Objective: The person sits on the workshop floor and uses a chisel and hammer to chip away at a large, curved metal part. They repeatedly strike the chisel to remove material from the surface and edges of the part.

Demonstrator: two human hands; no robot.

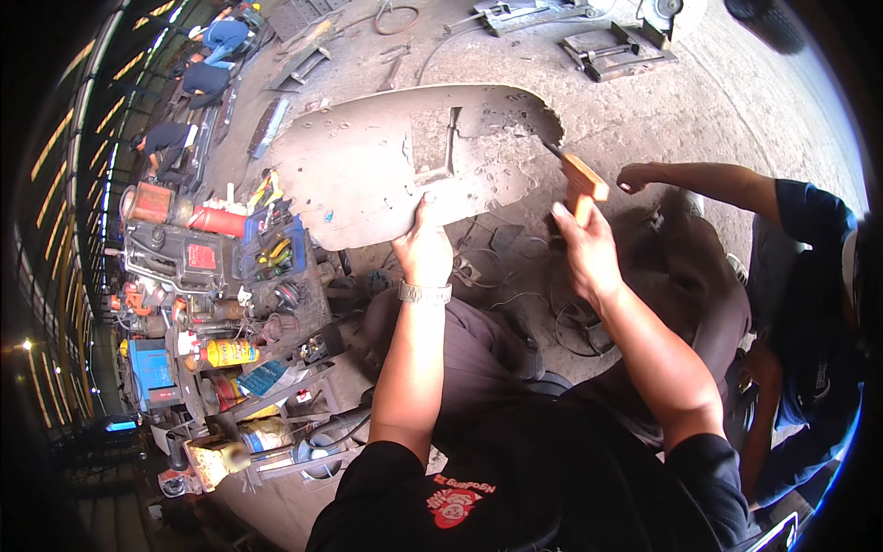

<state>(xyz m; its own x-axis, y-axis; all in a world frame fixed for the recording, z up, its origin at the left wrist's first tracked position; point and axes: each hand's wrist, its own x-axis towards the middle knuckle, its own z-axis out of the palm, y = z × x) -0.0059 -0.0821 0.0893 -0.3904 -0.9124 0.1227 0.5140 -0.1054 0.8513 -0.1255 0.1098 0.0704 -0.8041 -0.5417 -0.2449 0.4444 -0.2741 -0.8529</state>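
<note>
My left hand [425, 250] grips the lower edge of a large, thin, pale grey sheet [354, 161], thumb on top. The sheet is roughly oval, with ragged edges, small holes and a squarish cut-out near its middle. My right hand [590, 250] is closed around a wooden-handled tool [586, 178] with a thin dark metal end. That end meets or overlaps the sheet's right edge; whether it touches cannot be told. The tool's exact kind does not show.
At the left, a bench holds a blue toolbox [280, 247], a yellow bottle [230, 352] and a blue machine [152, 373]. A co-worker's arm [713, 179] reaches in from the right, close to my tool. Metal frames [621, 51] lie on the floor beyond; several people crouch far left.
</note>
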